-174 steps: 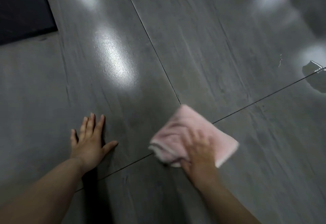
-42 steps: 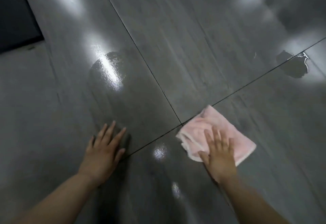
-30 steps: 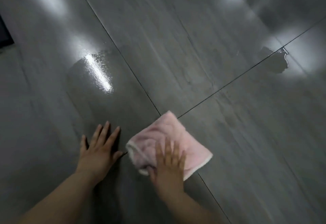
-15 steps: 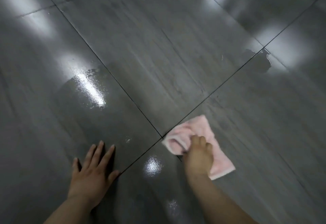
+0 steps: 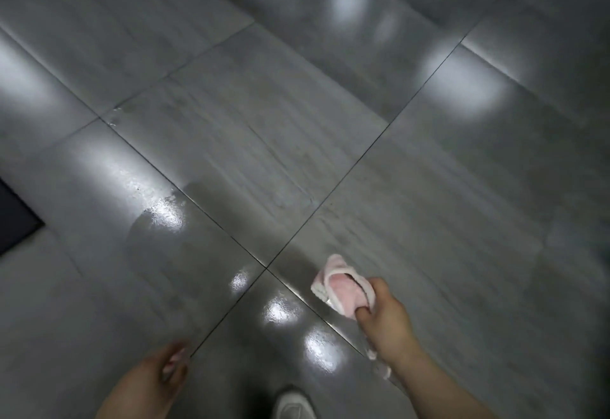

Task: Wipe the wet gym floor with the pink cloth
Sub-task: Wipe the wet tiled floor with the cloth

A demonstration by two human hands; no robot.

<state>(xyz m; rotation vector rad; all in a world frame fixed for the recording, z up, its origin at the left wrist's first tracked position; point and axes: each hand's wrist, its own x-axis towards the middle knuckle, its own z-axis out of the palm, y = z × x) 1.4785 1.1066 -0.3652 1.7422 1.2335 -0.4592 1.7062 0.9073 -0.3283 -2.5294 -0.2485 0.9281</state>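
Note:
The pink cloth [image 5: 340, 289] is bunched up and lifted off the grey tiled floor [image 5: 264, 141]. My right hand [image 5: 384, 314] grips it, thumb and fingers curled round the folds, and a pink end hangs below the wrist. My left hand [image 5: 168, 369] is off the floor at the lower left. It is blurred, with loosely bent fingers that hold nothing. A shiny wet film [image 5: 161, 217] covers the tiles near the cross of the joints.
A white shoe toe [image 5: 293, 405] shows at the bottom edge. A dark mat [image 5: 13, 220] lies at the left edge. Bright lamp reflections [image 5: 462, 88] spread over the glossy tiles farther off.
My right hand has gathered the flat cloth into a bunch and raised it from the floor. My left hand has come up off the tile. The view has risen and pulled back.

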